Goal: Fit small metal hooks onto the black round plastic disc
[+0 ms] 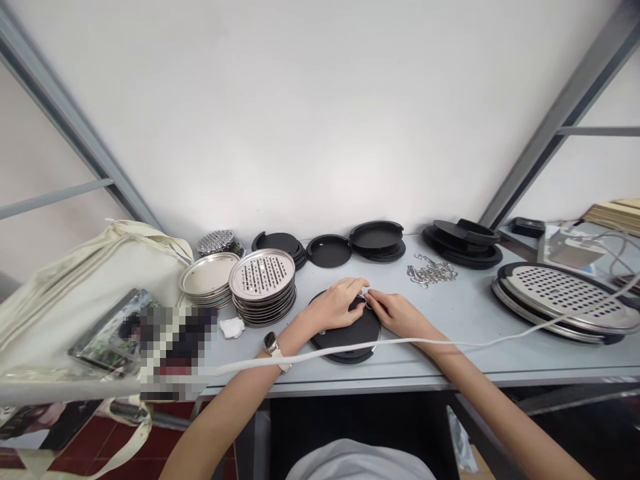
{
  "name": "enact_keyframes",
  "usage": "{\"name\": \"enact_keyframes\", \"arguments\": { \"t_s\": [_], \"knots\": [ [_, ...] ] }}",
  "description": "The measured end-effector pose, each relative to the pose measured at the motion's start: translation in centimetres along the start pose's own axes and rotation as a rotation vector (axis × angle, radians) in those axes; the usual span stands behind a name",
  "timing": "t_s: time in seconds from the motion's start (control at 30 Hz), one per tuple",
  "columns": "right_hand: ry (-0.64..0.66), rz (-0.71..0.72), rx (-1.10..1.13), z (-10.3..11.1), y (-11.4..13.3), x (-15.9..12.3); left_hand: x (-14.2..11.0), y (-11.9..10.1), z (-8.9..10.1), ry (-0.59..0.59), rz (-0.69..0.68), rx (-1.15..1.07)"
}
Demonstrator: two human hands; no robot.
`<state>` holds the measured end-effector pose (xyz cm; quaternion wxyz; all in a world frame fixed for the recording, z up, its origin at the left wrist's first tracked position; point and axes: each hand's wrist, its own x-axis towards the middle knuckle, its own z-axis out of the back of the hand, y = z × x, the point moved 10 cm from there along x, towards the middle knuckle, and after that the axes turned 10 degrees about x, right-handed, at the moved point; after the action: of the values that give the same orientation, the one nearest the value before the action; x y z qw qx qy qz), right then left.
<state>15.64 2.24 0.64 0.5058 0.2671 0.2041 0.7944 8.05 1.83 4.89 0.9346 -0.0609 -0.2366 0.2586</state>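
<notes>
A black round plate (pixel 347 340) with a raised rim lies on the table in front of me. My left hand (pixel 340 305), a watch on its wrist, is laid over the plate with curled fingers gripping the far right part of its rim. From the right, my right hand (pixel 399 313) pinches a small shiny metal wire piece (pixel 369 303) at that same rim. The fingers partly cover the wire piece, so its full shape is hidden. Beyond the right hand is a loose pile of bent metal wire pieces (pixel 433 272).
Left of the plate stand stacked perforated metal discs (pixel 263 273) and plain metal dishes (pixel 210 277), beside crumpled white tissue (pixel 231 327). Black round trays (pixel 329 252) line the wall. Large perforated discs (pixel 565 293) lie right. A white cable (pixel 320 355) crosses before my forearms. A cloth bag (pixel 65 300) is left.
</notes>
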Motion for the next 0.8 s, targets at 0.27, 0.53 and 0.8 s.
{"name": "enact_keyframes", "arguments": {
  "t_s": [0.27,0.53,0.8],
  "knots": [
    [0.001,0.005,-0.018,-0.1,-0.05,0.12,-0.04,0.22,0.0,0.012,0.014,-0.038],
    [-0.008,0.002,-0.015,0.03,0.13,-0.1,-0.06,0.6,-0.19,0.014,0.024,-0.09],
    [0.006,0.032,-0.019,-0.16,0.09,-0.09,-0.08,0.87,-0.39,0.023,0.045,-0.117]
  ]
}}
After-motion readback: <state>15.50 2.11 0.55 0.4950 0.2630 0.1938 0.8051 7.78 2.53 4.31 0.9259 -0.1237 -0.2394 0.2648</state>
